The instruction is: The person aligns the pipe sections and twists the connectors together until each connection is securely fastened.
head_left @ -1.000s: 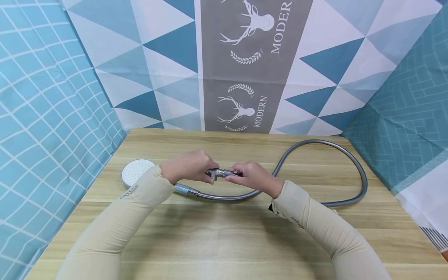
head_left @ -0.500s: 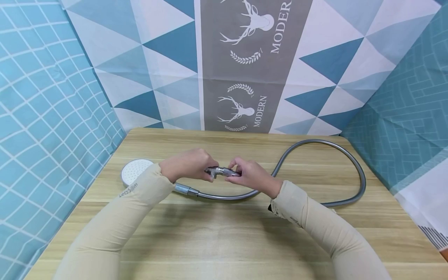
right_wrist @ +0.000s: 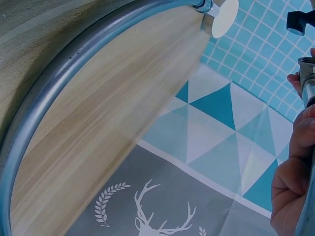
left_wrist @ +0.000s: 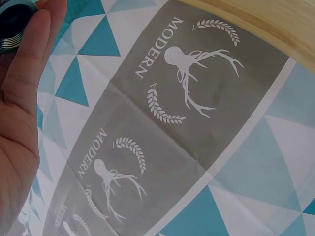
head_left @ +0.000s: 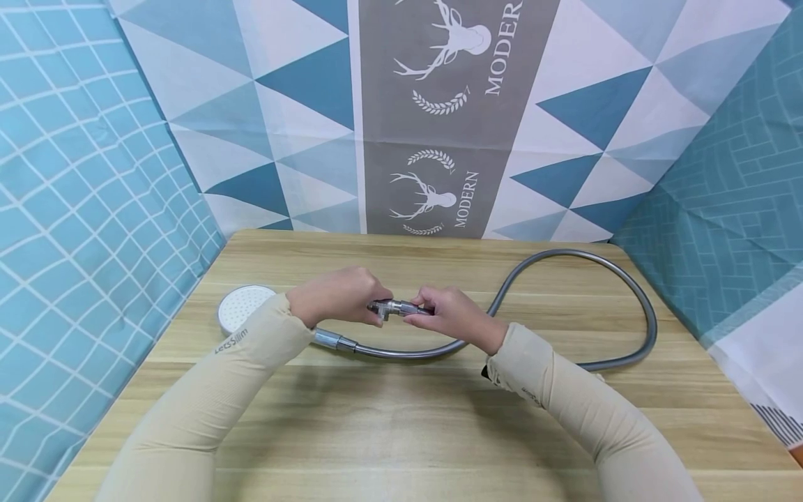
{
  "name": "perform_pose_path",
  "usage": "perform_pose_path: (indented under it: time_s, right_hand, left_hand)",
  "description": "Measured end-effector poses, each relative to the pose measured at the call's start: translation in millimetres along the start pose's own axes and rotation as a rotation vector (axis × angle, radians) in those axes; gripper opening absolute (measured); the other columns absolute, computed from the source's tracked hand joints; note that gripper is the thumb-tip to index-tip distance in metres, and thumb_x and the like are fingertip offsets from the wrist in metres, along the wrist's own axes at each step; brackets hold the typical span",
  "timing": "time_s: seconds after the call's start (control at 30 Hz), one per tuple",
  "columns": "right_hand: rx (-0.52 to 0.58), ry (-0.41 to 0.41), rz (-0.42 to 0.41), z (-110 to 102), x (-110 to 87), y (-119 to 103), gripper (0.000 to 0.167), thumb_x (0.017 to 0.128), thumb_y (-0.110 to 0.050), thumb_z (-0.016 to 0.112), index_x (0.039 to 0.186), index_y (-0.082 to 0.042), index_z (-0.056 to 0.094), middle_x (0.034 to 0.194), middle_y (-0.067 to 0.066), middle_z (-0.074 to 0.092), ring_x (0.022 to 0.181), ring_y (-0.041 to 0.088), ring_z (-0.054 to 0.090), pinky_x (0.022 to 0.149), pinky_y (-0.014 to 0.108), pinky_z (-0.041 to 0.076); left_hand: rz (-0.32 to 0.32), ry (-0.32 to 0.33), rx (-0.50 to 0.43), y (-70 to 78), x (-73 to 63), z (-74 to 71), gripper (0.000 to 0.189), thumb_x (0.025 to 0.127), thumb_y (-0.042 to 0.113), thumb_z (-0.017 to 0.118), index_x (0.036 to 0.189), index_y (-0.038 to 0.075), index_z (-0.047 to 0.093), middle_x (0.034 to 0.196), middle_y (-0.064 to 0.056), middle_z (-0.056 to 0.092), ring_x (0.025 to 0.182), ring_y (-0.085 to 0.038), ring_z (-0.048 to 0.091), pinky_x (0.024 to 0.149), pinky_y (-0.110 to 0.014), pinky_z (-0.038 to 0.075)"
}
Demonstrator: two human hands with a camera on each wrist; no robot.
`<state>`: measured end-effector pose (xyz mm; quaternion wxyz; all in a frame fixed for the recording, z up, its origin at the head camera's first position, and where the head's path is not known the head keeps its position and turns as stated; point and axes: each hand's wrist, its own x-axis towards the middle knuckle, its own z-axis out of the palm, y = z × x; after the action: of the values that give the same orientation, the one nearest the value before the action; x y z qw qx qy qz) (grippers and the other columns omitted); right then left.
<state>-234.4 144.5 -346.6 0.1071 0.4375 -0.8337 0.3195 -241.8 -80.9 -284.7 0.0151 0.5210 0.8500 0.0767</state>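
Observation:
In the head view my left hand (head_left: 343, 296) grips a small chrome angled fitting (head_left: 381, 311) above the middle of the table. Thumb and fingers of my right hand (head_left: 453, 315) pinch the metal connector (head_left: 410, 309) at the end of a grey shower hose (head_left: 649, 331). Fitting and connector meet end to end; how far they are joined cannot be seen. A threaded opening (left_wrist: 11, 29) shows beside my left fingers in the left wrist view. The hose's other end runs to a round white shower head (head_left: 241, 305), whose handle is partly hidden behind my left forearm.
The hose loops across the right side of the wooden table (head_left: 401, 432) and passes below my hands. A patterned cloth (head_left: 301, 104) stands behind the table, with blue tiled cloth (head_left: 81, 209) on the left and teal cloth (head_left: 734, 195) on the right.
Half a second ago my right index finger was lifted off the connector in an arch; now it lies against the connector again. My left hand and the shower head stay in place.

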Motion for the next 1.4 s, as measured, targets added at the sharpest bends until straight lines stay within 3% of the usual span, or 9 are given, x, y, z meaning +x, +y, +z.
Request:
perform_pose_path:
  time_s: [0.8,1.03,1.17,1.4]
  right_hand:
    - [0.013,-0.059,0.080,-0.8,2.6,-4.3,0.011,0.089,-0.013,0.068,0.087,-0.003,0.066,0.061,-0.009,0.046,0.049,-0.001,0.032,0.045,0.019,0.028]
    - [0.081,-0.077,0.126,-1.0,3.3,-6.8,0.034,0.081,-0.010,0.077,0.104,0.002,0.055,0.059,-0.004,0.056,0.050,-0.001,0.040,0.046,0.019,0.033]
    - [0.110,-0.074,0.164,-1.4,3.2,-7.7,0.027,0.081,-0.006,0.075,0.096,-0.001,0.054,0.060,-0.003,0.057,0.050,0.000,0.040,0.045,0.019,0.033]
    - [0.112,-0.059,0.124,0.1,3.5,-6.3,0.015,0.083,-0.005,0.074,0.089,-0.001,0.061,0.064,-0.003,0.059,0.050,-0.001,0.035,0.045,0.019,0.029]
  left_hand:
    - [-0.013,-0.005,0.018,0.1,-1.4,1.4,0.015,0.079,0.014,0.079,0.078,0.010,0.065,0.066,0.009,0.056,0.059,-0.003,0.048,0.058,-0.019,0.044]
    - [-0.025,-0.009,0.018,0.8,-2.1,-0.9,0.014,0.080,0.015,0.078,0.083,0.007,0.067,0.069,0.006,0.061,0.060,-0.003,0.051,0.058,-0.020,0.045]
    - [-0.017,0.001,0.014,0.6,-1.9,-0.5,0.013,0.079,0.013,0.078,0.080,0.008,0.066,0.067,0.007,0.059,0.059,-0.003,0.049,0.057,-0.020,0.045]
    - [-0.002,0.006,0.018,-0.8,-2.2,0.6,0.014,0.079,0.012,0.079,0.078,0.009,0.065,0.066,0.008,0.057,0.058,-0.002,0.049,0.057,-0.019,0.044]
